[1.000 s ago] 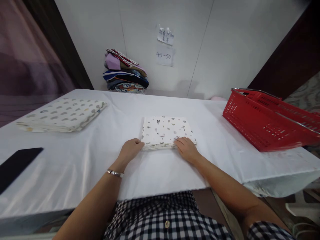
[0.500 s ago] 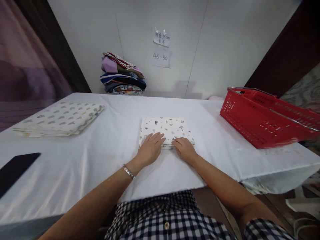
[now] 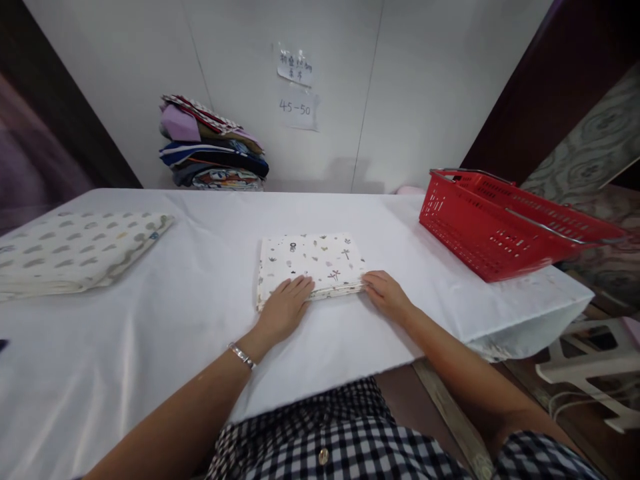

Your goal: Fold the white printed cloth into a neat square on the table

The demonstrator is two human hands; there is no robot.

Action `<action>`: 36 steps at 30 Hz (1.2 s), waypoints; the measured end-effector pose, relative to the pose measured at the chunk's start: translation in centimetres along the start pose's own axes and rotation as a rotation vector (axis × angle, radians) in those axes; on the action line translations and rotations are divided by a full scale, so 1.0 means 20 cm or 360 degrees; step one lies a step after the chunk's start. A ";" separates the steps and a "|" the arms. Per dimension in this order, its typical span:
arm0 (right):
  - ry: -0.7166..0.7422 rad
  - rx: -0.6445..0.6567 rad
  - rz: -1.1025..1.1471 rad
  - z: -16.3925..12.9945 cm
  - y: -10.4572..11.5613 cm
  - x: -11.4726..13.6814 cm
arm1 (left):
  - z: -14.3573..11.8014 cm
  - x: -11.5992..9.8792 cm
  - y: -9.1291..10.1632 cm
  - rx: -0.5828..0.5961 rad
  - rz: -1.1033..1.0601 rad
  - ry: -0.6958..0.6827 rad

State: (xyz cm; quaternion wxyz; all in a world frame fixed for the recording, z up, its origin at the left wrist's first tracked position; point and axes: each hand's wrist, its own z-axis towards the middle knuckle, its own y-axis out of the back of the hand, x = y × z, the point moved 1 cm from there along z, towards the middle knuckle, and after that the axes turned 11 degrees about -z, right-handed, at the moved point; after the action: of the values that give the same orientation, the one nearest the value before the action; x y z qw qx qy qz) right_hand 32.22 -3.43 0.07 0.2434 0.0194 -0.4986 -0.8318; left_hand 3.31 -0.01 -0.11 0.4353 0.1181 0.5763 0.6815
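Note:
A folded white cloth printed with small plants and animals lies in front of me on the white-covered table. My left hand rests on its front left part, the fingers stretched out together over the top layer. At the front right corner my right hand has its fingers curled on the folded edge; the thumb is hidden. Layers of the fold show along the front edge between the two hands. A bracelet circles my left wrist.
Another folded cloth with grey shapes lies at the left. A stack of folded fabrics stands by the back wall. A red basket sits at the right, and a white plastic stool is below the table edge.
The view has turned to the right. My right hand has slid from the cloth's front edge to its right corner, and my left hand has come slightly nearer me. The cloth sits slightly angled.

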 end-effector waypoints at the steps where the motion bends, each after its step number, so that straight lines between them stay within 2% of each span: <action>1: -0.0070 -0.0019 0.0049 -0.01 0.00 -0.02 | 0.00 0.00 0.00 -0.0003 -0.0012 0.0010; 5: -0.0272 -0.0069 0.0227 -0.01 0.02 -0.08 | 0.01 0.00 0.01 -0.0019 -0.0059 0.0035; 9: -0.0308 0.0047 0.0279 0.03 0.03 -0.12 | 0.01 0.00 0.00 -0.0024 -0.0071 0.0022; 15: -0.0149 0.0356 0.0090 0.10 0.08 -0.11 | 0.01 0.01 0.00 -0.0052 -0.0064 0.0005; 22: -0.0003 0.0584 -0.0179 0.14 0.13 -0.08 | 0.01 0.00 0.01 -0.0043 -0.0052 -0.0001; 26: 0.0085 0.0655 -0.0425 0.15 0.12 -0.07 | 0.01 0.00 0.01 -0.0037 -0.0038 0.0001; 30: 0.0063 0.0679 -0.0629 0.15 0.12 -0.04 | 0.01 0.01 0.01 -0.0042 -0.0006 -0.0015; 36: -0.0067 0.0623 -0.0620 0.09 0.15 -0.03 | 0.00 0.01 0.00 -0.0032 0.0086 -0.0044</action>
State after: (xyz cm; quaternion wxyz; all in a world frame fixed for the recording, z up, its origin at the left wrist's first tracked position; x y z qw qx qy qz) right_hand 33.31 -2.83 3.32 0.0600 0.1443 -0.6417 -0.7508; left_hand 3.21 0.16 -0.14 0.4260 0.1386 0.5599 0.6971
